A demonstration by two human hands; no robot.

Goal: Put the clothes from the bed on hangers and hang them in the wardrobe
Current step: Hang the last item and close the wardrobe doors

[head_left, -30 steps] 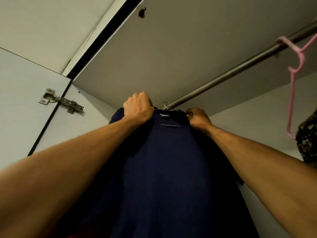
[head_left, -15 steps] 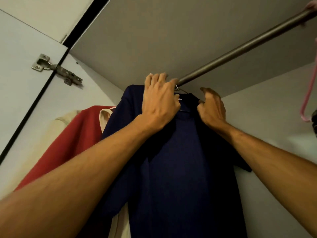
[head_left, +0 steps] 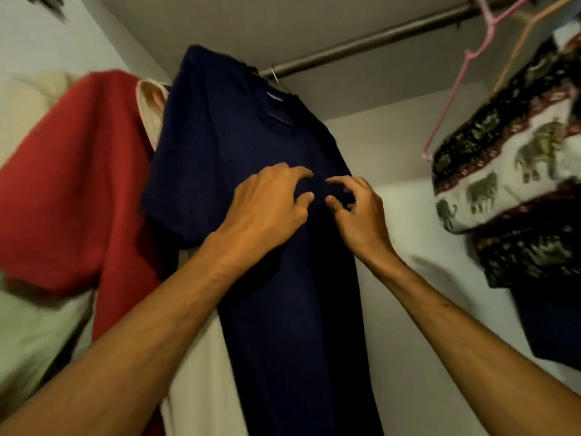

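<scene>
Item: our left hand [head_left: 270, 202], fingers loosely half-curled and spread, gripping nothing, in front of the navy shirt [head_left: 239, 146]. Our right hand [head_left: 361, 212], the same, thumb and forefinger apart; whether either touches the cloth, we cannot tell. Both forearms reach upward. The shirt hangs from the rail [head_left: 361, 47], beside a red shirt [head_left: 78, 171].

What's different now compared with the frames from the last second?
Both the left hand and right hand let go of the navy shirt at its neckline and dropped to chest level, fingers loosely curled, gripping nothing. The shirt stays hung on the rod; the pink hanger remains there too.
</scene>
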